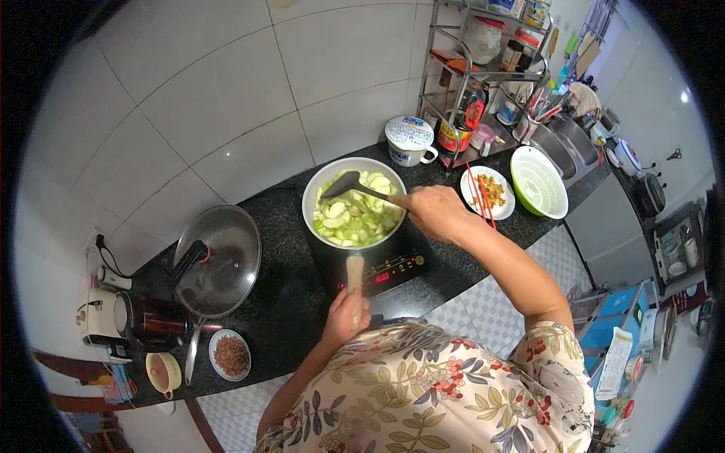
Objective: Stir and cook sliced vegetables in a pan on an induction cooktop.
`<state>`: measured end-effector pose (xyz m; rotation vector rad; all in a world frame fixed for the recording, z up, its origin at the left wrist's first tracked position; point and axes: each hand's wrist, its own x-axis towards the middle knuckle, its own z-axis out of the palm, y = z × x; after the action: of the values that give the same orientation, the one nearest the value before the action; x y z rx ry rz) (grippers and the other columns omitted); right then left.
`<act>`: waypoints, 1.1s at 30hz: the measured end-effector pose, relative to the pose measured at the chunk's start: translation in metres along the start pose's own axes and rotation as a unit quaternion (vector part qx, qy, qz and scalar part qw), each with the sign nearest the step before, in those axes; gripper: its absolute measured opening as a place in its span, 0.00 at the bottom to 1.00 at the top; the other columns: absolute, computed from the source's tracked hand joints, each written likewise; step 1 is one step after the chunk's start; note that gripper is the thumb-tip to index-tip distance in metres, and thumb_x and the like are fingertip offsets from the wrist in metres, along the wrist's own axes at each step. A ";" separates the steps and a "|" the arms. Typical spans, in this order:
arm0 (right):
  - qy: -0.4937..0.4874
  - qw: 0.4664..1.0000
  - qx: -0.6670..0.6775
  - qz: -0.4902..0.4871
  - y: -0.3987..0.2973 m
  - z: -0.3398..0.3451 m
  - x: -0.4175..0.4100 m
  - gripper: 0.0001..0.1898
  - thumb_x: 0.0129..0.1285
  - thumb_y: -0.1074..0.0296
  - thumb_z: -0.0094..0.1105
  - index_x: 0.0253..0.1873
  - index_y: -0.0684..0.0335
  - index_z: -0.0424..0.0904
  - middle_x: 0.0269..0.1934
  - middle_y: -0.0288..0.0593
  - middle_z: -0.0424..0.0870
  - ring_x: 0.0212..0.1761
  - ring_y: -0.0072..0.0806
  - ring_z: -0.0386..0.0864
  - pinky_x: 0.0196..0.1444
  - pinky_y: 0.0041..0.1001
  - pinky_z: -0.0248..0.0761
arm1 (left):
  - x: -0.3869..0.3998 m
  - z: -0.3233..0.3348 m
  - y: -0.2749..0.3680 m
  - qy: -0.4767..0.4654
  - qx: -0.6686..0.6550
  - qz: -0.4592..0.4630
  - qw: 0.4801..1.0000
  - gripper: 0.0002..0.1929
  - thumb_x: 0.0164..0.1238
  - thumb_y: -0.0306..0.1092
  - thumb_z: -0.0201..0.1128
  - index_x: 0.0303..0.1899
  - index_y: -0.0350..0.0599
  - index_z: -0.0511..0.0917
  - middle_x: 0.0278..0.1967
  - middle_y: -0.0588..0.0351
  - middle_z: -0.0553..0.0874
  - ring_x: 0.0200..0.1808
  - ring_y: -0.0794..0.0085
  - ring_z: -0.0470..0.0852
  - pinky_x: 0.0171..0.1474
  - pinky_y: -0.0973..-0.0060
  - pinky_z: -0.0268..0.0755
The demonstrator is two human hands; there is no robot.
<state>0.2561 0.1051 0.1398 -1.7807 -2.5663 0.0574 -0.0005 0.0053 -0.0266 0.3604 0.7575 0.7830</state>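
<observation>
A white frying pan sits on a black induction cooktop whose display is lit red. Sliced pale-green vegetable fills the pan. My left hand grips the pan's wooden handle close to my body. In my right hand is a dark spatula with a wooden grip; its blade rests over the slices at the pan's upper left. A white plate of chopped brownish food, with red chopsticks across it, lies just right of my right hand.
Left on the counter are a glass lid, a knife, a plate of minced meat and a yellow bowl. Behind stand a lidded white mug and a metal rack. A green-white colander is near the sink.
</observation>
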 end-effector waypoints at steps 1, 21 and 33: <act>0.023 1.000 0.004 -0.007 -0.002 0.004 0.007 0.22 0.65 0.71 0.53 0.63 0.48 0.80 0.40 0.53 0.87 0.43 0.47 0.87 0.45 0.44 0.79 | 0.000 0.000 0.000 -0.006 -0.004 0.004 1.000 0.09 0.78 0.38 0.55 0.52 0.48 0.73 0.30 0.56 0.78 0.19 0.71 0.74 0.19 0.75 0.65; -0.018 0.990 0.116 0.080 -0.029 0.086 -0.049 0.26 0.65 0.65 0.54 0.69 0.52 0.72 0.42 0.54 0.84 0.42 0.50 0.85 0.44 0.46 0.78 | 0.003 -0.007 0.000 -0.018 0.019 -0.011 1.000 0.16 0.79 0.43 0.54 0.60 0.48 0.68 0.31 0.56 0.77 0.17 0.74 0.73 0.16 0.75 0.63; 0.013 0.951 0.189 0.243 -0.022 0.057 -0.070 0.23 0.70 0.64 0.52 0.69 0.54 0.71 0.47 0.63 0.84 0.47 0.56 0.83 0.53 0.47 0.75 | 0.002 -0.004 0.004 -0.035 0.022 -0.049 0.998 0.14 0.81 0.44 0.52 0.61 0.58 0.67 0.33 0.56 0.76 0.23 0.71 0.73 0.25 0.75 0.63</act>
<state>0.2582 0.0310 0.0844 -2.1613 -1.8666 0.4877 -0.0050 0.0098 -0.0280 0.3845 0.7223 0.6598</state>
